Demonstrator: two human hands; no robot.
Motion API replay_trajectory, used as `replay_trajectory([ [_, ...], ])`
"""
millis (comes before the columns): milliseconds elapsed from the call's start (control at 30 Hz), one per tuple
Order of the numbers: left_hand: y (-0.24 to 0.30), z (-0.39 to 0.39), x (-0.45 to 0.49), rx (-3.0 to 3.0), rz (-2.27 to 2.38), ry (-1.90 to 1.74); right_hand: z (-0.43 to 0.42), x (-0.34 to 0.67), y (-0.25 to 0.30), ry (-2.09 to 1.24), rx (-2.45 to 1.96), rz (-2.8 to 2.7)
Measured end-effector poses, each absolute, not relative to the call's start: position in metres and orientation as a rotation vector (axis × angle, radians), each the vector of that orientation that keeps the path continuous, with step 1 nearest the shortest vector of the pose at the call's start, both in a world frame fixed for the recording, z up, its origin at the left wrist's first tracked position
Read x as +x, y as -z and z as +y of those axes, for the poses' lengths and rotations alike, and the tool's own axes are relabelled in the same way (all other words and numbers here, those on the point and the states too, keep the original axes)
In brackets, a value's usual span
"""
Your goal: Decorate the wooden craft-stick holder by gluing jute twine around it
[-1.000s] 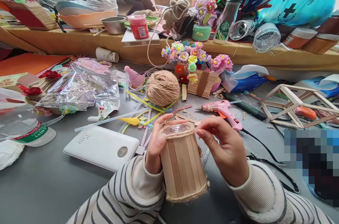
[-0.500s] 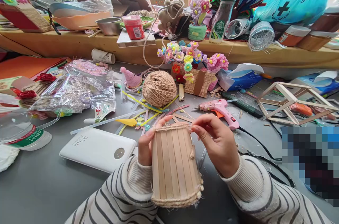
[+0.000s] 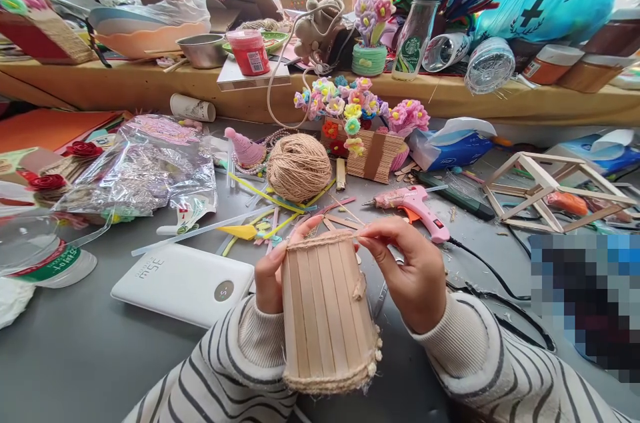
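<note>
At the left, the left hand (image 3: 270, 276) was clasped round the side of the wooden cup (image 3: 325, 316), which leaned between both hands; whether its base touched the bench (image 3: 60, 356) was hidden. To its right, the right hand (image 3: 409, 269) pinched the twine (image 3: 320, 241) at the rim's end. Steady support and a taut, snug strand seemed best. Just beyond the right hand, the glue gun (image 3: 425, 209) limited forward reach; rightward, its cord (image 3: 490, 277) hemmed the sleeve (image 3: 480, 343), so room looked better on the hands' near side.
</note>
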State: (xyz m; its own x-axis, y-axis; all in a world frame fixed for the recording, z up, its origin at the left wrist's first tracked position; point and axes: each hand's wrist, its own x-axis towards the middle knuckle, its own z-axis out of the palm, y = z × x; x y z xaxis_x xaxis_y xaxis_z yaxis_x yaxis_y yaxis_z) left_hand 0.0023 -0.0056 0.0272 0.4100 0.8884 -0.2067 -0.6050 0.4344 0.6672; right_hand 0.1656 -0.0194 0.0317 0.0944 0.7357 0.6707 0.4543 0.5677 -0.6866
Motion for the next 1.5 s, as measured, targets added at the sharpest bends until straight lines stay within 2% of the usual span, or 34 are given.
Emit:
replay_trajectory([
  [267,-0.031,-0.01,0.004,0.551,0.61,-1.029,-0.021,0.165,-0.032,-0.104,-1.052,-1.609],
  [967,-0.012,-0.016,0.008,1.053,0.515,-1.315,-0.026,0.166,-0.028,-0.134,-0.994,-1.625],
  [1500,-0.013,-0.015,0.014,0.975,0.741,-1.349,-0.016,0.175,-0.03,-0.143,-1.137,-1.776],
])
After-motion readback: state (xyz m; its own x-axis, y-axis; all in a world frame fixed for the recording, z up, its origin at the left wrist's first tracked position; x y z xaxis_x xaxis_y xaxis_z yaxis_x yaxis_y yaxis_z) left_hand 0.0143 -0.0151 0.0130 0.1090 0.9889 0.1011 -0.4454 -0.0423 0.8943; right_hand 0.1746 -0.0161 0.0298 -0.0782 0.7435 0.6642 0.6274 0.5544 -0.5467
